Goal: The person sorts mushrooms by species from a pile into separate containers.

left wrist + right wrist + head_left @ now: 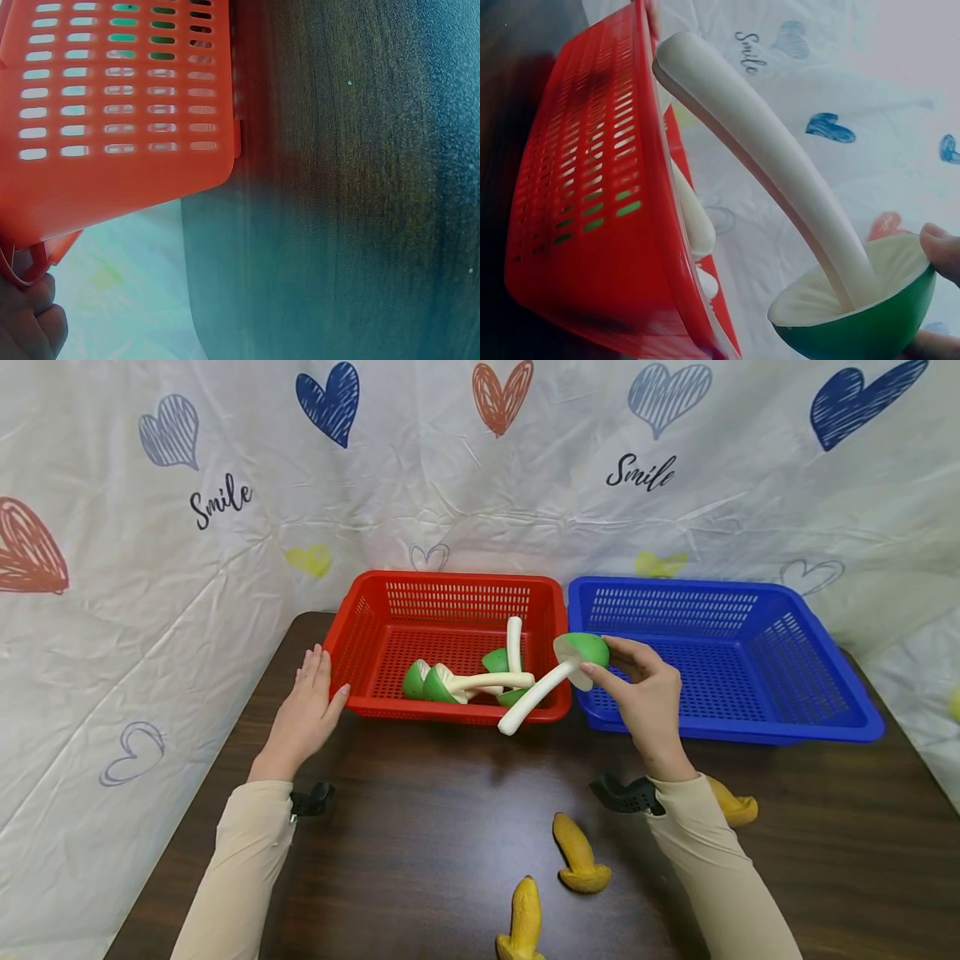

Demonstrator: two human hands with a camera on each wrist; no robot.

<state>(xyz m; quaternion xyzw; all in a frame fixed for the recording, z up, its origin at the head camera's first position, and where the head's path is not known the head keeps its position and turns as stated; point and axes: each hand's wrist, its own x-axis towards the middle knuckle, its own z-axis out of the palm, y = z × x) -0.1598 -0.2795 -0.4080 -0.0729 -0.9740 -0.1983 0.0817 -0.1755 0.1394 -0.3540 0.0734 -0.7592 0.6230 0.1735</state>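
Basket (450, 712), red and slotted, meets the left hand (302, 718) at its left rim, fingers straight and touching. Just right of the basket, the right hand (647, 689) pinches a mushroom (553, 680) over its near right corner: green cap, pale concave underside, long white stem slanting downward.

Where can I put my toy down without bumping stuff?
On the table, between the left sleeve, the red basket and the yellow mushrooms. The blue basket looks bare right of the right hand. The red basket's near part is crowded with green-capped mushrooms.
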